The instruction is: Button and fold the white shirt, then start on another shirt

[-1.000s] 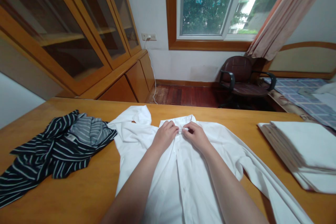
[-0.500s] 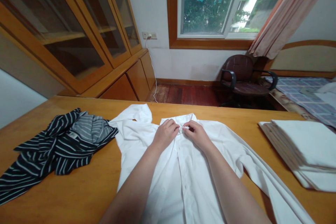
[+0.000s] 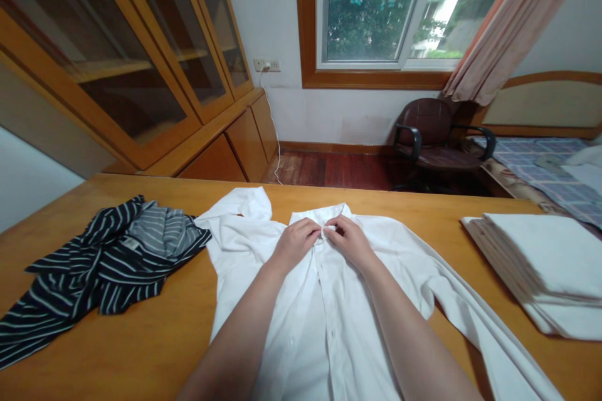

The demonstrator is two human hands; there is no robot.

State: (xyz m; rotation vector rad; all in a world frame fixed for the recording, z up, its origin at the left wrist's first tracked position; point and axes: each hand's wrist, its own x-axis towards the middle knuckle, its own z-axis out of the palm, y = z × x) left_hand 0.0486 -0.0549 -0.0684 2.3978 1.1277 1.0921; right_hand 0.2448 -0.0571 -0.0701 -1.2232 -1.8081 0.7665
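A white button-up shirt (image 3: 301, 319) lies front side up on the wooden table (image 3: 179, 351), its collar toward the far edge and its sleeves spread to both sides. My left hand (image 3: 297, 242) pinches the cloth at the collar's front opening. Close against it, my right hand (image 3: 347, 239) pinches the other side of the same opening. The fingertips of both hands nearly meet there, and they hide the top button and its hole. Below them the button placket runs down between my forearms.
A crumpled black-and-white striped garment (image 3: 117, 257) lies at the left of the table. At the right is a stack of folded white boards or cloths (image 3: 540, 263). Beyond the table are a glass-door cabinet (image 3: 155, 62), an office chair (image 3: 427, 131) and a bed (image 3: 540, 156).
The fingers of both hands have shifted slightly at the collar, the right hand's fingertips coming a little closer to the left's. The shirt lies as before.
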